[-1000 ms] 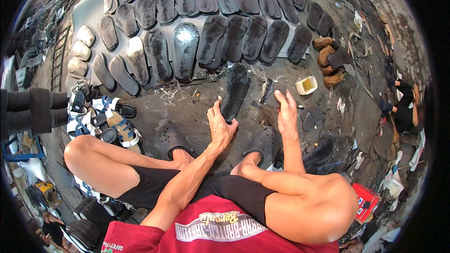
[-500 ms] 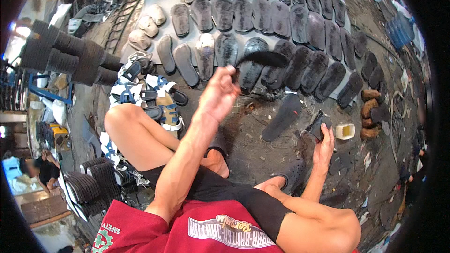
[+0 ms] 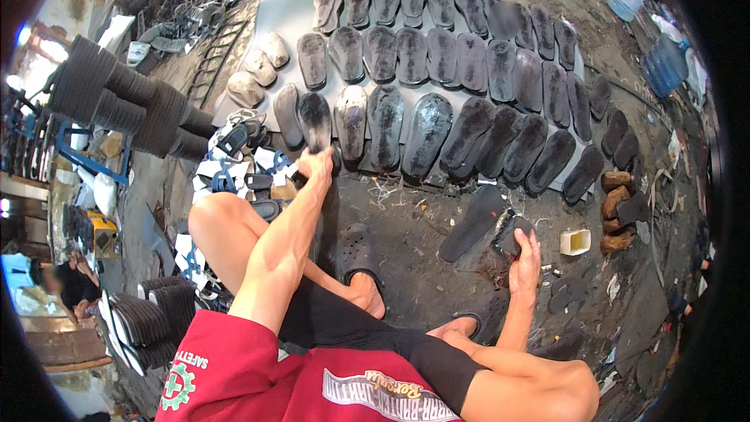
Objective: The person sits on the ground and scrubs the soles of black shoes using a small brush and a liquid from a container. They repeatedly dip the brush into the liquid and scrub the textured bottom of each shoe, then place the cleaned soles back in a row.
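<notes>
My left hand [image 3: 316, 166] pinches the near end of a dark shoe sole [image 3: 315, 119], holding it over the front left of a pale sheet [image 3: 269, 12]. Next to it lies a plain grey sole [image 3: 288, 116]. Several dark, glossy soles [image 3: 426, 133] are laid out in rows on the sheet. Low on the right, my right hand [image 3: 526, 259] is closed around a small dark, blocky thing [image 3: 512, 236] whose kind I cannot make out. Just left of it, a long dark sole [image 3: 473, 223] lies on the ground.
A cream tub [image 3: 576, 242] with yellowish contents stands right of my right hand, near brown rounded forms [image 3: 617, 211]. Cream foot-shaped forms [image 3: 260, 68] sit on the sheet's left. White-and-blue sandals [image 3: 226, 176] lie by my left knee, below tall sole stacks [image 3: 133, 101].
My left hand has moved left, bringing the sole from the middle to the left front of the rows. My right hand stays low, slightly lower and left, still gripping the dark thing.
</notes>
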The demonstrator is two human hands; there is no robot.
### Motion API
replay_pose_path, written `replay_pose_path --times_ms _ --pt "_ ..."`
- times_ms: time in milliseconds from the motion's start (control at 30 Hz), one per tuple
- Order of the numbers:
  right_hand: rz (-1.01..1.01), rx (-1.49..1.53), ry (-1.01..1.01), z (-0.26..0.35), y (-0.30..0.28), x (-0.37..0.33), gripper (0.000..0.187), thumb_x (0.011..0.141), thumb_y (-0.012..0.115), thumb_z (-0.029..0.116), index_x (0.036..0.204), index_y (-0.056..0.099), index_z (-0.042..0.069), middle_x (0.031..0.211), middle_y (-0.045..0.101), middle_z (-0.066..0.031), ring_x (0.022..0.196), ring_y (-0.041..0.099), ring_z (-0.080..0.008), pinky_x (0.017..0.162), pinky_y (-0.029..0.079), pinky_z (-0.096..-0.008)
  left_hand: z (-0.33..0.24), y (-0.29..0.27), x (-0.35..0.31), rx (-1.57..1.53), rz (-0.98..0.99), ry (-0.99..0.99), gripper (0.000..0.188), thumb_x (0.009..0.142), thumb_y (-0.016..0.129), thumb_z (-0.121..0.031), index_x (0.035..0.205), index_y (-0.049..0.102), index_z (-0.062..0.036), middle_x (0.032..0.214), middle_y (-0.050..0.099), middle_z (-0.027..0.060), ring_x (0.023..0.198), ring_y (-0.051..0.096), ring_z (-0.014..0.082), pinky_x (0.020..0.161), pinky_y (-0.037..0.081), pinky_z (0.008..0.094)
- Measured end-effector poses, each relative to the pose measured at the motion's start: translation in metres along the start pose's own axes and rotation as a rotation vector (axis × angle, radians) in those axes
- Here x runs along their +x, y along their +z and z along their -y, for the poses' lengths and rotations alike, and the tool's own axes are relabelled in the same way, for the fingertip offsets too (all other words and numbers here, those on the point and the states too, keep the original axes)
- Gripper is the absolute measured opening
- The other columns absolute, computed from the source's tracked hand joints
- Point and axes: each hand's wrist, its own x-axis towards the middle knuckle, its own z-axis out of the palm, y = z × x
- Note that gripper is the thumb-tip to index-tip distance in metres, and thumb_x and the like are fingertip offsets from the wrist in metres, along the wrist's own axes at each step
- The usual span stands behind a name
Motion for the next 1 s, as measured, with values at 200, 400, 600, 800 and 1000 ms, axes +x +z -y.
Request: replay_pose_path --times_ms 200,400,600,800,1000 --pt "-0.267 -0.219 0.021 -0.001 -0.023 0.012 0.086 0.096 0.084 0.025 0.164 0.042 -0.007 0.149 0.064 -0.0104 0.135 0.06 -0.0222 0.114 0.046 -0.0371 -0.028 0.036 -0.126 0.041 -0.284 0.518 0.066 0.08 0.072 -0.012 0.143 0.058 0.0011 0.134 0.058 0.0255 0.13 0.052 0.0443 0.112 0.043 0.057" --pt "-0.023 -0.037 -0.072 0.018 -0.011 0.011 0.042 0.101 0.078 0.021 0.137 0.069 0.002 0.124 0.075 -0.0024 0.111 0.069 -0.0132 0.1 0.053 -0.0306 -0.048 0.015 -0.341 -0.081 0.501 0.962 0.062 0.083 0.081 -0.015 0.137 0.058 0.0046 0.125 0.06 0.0257 0.126 0.054 0.0419 0.11 0.046 0.0515" --pt "-0.068 -0.084 -0.1 0.024 0.001 -0.001 0.03 0.104 0.073 0.016 0.132 0.071 0.004 0.117 0.077 -0.0018 0.105 0.072 -0.0129 0.097 0.056 -0.0291 0.003 -0.017 -0.439 0.121 0.725 0.797 0.083 0.075 0.091 -0.012 0.145 0.05 0.0038 0.133 0.055 0.023 0.128 0.052 0.0438 0.111 0.045 0.0519" --pt "-0.013 -0.12 -0.149 -0.008 -0.015 0.014 0.032 0.103 0.076 0.019 0.129 0.071 0.002 0.122 0.076 -0.0015 0.108 0.069 -0.011 0.096 0.053 -0.0293 0.008 -0.036 -0.431 0.097 0.839 0.76 0.09 0.077 0.086 -0.007 0.158 0.046 -0.0045 0.132 0.051 0.0257 0.124 0.051 0.0449 0.108 0.045 0.0541" --pt "-0.203 -0.699 -0.333 -0.052 -0.01 0.023 0.038 0.1 0.078 0.021 0.123 0.072 -0.009 0.096 0.082 -0.0169 0.086 0.076 -0.0173 0.079 0.059 -0.0359 0.023 -0.053 -0.438 0.225 0.939 0.849 0.087 0.084 0.079 -0.017 0.166 0.049 -0.0268 0.131 0.047 0.0306 0.121 0.05 0.0467 0.104 0.047 0.0564"
